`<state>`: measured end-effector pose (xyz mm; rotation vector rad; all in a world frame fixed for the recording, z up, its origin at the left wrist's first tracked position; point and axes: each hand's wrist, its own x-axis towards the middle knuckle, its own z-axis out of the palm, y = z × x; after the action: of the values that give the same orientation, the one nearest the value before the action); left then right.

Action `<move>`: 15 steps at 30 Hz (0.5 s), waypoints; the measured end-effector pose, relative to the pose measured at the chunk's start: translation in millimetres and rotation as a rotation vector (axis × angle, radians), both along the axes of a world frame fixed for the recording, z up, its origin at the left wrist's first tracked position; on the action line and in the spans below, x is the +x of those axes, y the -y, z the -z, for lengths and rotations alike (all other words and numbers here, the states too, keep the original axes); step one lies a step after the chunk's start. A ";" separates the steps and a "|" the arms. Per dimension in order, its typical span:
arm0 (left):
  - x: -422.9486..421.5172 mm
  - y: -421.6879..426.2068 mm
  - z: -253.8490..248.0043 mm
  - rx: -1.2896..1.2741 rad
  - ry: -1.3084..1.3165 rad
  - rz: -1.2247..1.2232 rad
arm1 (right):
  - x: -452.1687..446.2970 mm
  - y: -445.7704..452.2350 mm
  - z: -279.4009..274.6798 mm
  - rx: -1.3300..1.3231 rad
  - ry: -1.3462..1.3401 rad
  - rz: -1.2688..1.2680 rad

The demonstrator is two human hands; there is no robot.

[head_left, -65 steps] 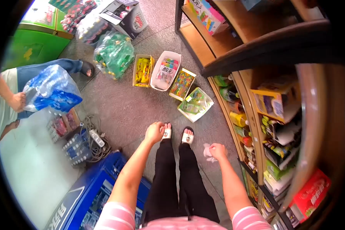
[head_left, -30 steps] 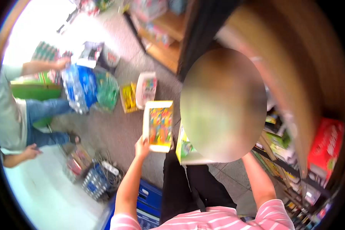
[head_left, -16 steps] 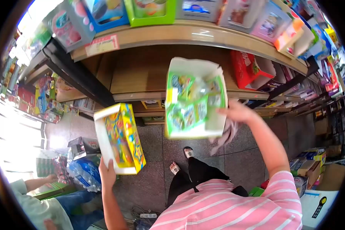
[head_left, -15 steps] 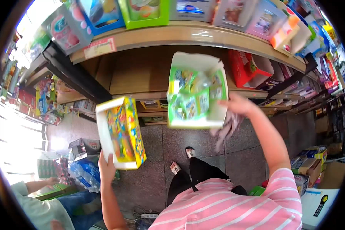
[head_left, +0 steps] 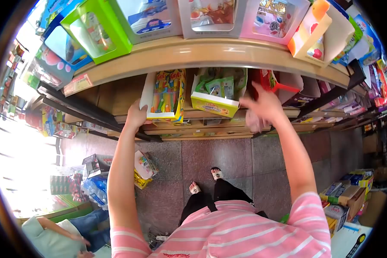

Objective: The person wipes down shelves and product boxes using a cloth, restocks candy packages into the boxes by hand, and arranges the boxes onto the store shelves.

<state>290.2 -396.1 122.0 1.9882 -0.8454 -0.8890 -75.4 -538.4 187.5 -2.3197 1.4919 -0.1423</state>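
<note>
My left hand (head_left: 137, 114) grips the near left corner of a yellow display box (head_left: 179, 96) with a white side, full of colourful wrapped sweets. The box rests at the front of the lower shelf (head_left: 129, 95). To its right is a green-and-yellow carton (head_left: 215, 105) with green packets (head_left: 221, 87) in it, also at the shelf front. Beside that carton's right side, my right hand (head_left: 266, 103) is blurred, with thumb and forefinger apart. A pinkish-grey cloth (head_left: 254, 122) hangs beneath it, seemingly held by the other fingers.
A red box (head_left: 279, 84) stands right of the carton. Above, the upper shelf edge (head_left: 202, 51) overhangs, lined with boxed goods. On the floor are a small carton (head_left: 145, 167) at left and stacked boxes (head_left: 348, 189) at right. Another person (head_left: 56, 234) is at lower left.
Both boxes have moved forward onto the lower shelf, the yellow one up and rightward. My right hand has moved from the carton's wall to just beside it, fingers spreading. The view has shifted.
</note>
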 end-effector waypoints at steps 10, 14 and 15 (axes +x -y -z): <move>16.0 47.7 49.4 0.108 0.224 0.010 | 23.5 -18.9 36.0 -0.114 -0.026 0.065; -31.9 82.2 38.6 0.024 0.597 0.089 | 2.9 1.1 37.6 -0.226 -0.010 0.193; -46.8 89.6 35.0 0.019 0.533 0.085 | -0.5 1.2 39.0 -0.244 -0.029 0.203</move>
<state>243.4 -485.6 87.0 2.2564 -1.2233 -0.4073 -75.9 -539.6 148.4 -2.3554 1.8128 -0.3644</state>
